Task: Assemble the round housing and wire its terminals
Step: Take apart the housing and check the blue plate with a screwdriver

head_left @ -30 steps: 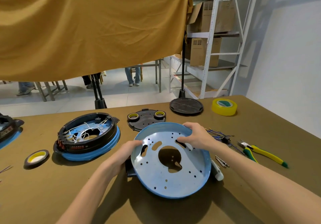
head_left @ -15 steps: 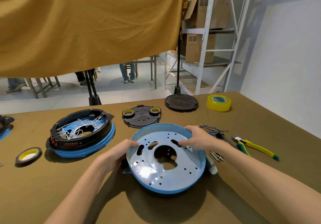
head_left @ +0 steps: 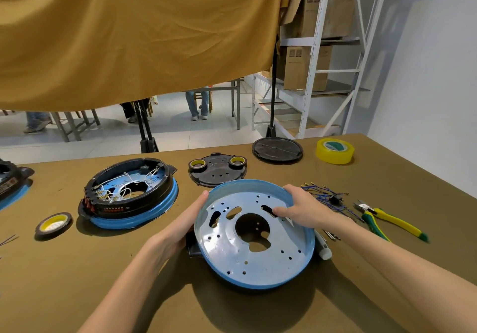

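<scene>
Gripping blue pan (head_left: 258, 250) by opposite rims, left hand (head_left: 178, 226) and right hand (head_left: 302, 208); possibly tilted, bare tabletop (head_left: 129, 281) nearside.

pan (head_left: 258, 263) – glossy painted metal | table (head_left: 77, 268) – matt | curtain (head_left: 129, 35) – cloth

Pale blue pan (head_left: 258, 260), yellow tape roll (head_left: 334, 151), brown table (head_left: 77, 276).
</scene>
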Tool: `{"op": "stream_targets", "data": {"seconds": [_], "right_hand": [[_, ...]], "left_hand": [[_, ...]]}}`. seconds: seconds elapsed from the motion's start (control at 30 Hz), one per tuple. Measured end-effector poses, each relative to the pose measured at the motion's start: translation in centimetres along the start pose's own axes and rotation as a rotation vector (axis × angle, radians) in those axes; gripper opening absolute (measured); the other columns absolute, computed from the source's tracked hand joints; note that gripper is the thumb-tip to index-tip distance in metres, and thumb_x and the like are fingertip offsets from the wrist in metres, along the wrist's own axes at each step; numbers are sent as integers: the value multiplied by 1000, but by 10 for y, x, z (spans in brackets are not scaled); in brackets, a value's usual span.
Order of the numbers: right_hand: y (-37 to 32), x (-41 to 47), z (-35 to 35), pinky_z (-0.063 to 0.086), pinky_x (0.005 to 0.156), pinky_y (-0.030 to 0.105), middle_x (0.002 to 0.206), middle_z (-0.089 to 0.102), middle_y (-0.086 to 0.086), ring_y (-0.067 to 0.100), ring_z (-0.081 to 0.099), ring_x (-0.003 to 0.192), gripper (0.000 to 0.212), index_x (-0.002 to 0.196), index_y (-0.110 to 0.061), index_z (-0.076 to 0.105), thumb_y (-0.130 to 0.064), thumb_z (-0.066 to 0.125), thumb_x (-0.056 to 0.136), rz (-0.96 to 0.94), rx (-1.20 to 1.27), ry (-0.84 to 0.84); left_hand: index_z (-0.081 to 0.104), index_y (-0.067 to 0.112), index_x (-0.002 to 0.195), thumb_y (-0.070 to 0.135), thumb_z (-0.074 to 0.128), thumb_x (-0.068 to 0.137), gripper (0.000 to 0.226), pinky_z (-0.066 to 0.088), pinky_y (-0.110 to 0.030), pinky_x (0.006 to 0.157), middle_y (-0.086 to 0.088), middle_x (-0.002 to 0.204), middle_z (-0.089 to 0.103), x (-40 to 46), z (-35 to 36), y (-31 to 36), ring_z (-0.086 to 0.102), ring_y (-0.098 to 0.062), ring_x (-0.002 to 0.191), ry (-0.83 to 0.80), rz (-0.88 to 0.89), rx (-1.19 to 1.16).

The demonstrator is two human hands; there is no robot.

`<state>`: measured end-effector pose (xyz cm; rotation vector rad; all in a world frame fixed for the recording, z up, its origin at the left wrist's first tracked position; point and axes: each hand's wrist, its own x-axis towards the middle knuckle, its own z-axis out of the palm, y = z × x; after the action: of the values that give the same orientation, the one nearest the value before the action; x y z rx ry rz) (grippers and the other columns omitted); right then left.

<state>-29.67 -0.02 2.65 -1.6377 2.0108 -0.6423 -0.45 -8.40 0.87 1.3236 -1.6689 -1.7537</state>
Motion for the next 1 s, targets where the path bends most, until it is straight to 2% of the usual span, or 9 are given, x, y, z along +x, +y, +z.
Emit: {"op": "stream_targets", "data": {"seconds": [0.07,0.13,0.3,0.43,0.6,0.73,0.9,1.0], "right_hand": [[3,1,1,43,69,25,108,57,-9,8,56,95,40,121,-28,51,-45,71,91,0,-22,4],[5,3,1,41,66,23,107,56,-10,8,56,94,40,119,-29,51,-47,71,90,3,-34,6],[7,8,4,43,65,25,103,60,-6,10,59,91,40,117,-28,53,-49,72,88,15,-38,8],[7,10,6,45,67,26,101,61,-6,11,61,90,40,115,-30,54,-50,73,86,31,-31,23],[5,8,5,42,65,24,102,57,-10,10,58,90,42,116,-31,51,-52,72,87,38,-63,12],[6,7,4,47,68,30,103,58,-5,11,59,91,41,116,-27,51,-51,70,89,43,-75,-13],[1,6,3,44,67,29,103,58,-5,11,59,92,41,118,-27,50,-48,70,90,39,-54,-8],[-2,5,3,42,66,27,103,57,-8,9,58,91,41,120,-28,49,-49,70,91,33,-68,0]], "left_hand": [[69,66,92,87,34,83,42,54,-33,85,15,102,77,3,-1,-1,75,-6,92,2,8,18],[70,65,90,87,35,84,42,54,-33,83,14,99,78,5,-2,-1,75,-7,89,0,6,29],[73,60,92,86,36,85,46,53,-37,88,10,100,78,7,-6,-4,75,-9,89,12,0,46],[74,54,95,85,35,87,51,54,-36,84,4,102,79,6,-8,-6,76,-13,91,11,-11,41],[73,48,104,83,34,90,54,53,-42,98,6,101,79,6,-6,-4,76,-13,93,28,-20,41],[71,40,115,82,35,91,60,48,-48,108,4,103,79,6,-4,1,72,-21,106,43,-45,40],[71,43,112,83,37,89,57,48,-47,108,6,104,79,3,-5,1,70,-21,109,33,-53,31],[73,42,108,80,39,90,54,52,-44,101,3,104,79,1,-7,2,74,-20,100,20,-58,-5]]}}
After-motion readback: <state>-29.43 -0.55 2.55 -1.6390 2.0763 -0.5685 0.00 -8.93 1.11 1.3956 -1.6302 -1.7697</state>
